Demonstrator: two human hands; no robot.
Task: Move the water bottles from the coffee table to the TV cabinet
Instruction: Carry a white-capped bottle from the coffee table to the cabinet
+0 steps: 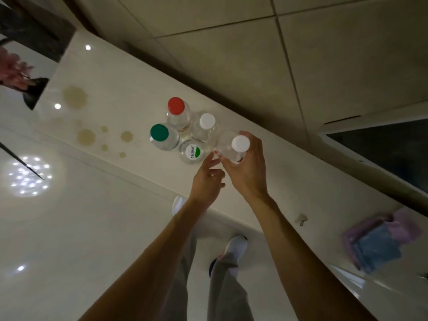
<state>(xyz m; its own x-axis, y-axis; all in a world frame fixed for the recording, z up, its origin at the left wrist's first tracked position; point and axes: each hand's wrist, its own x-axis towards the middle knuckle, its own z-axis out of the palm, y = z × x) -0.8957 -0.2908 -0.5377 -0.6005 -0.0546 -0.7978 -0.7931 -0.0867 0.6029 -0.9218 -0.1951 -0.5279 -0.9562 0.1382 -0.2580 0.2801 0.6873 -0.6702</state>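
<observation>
While my right hand (245,165) curls round one bottle (240,144) beside four others (194,152) standing on the white top (111,72), my left hand (206,179) hovers empty, fingers loose; table or cabinet, I can't tell.

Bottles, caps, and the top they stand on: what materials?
Bottles: clear thin plastic, probably PET; the walls are see-through. Caps: opaque moulded plastic, fairly matte, in red, green and white. Top: glossy cream that mirrors light spots; lacquer, glass or polished stone, can't tell. The right hand grips the held bottle, same look.
</observation>
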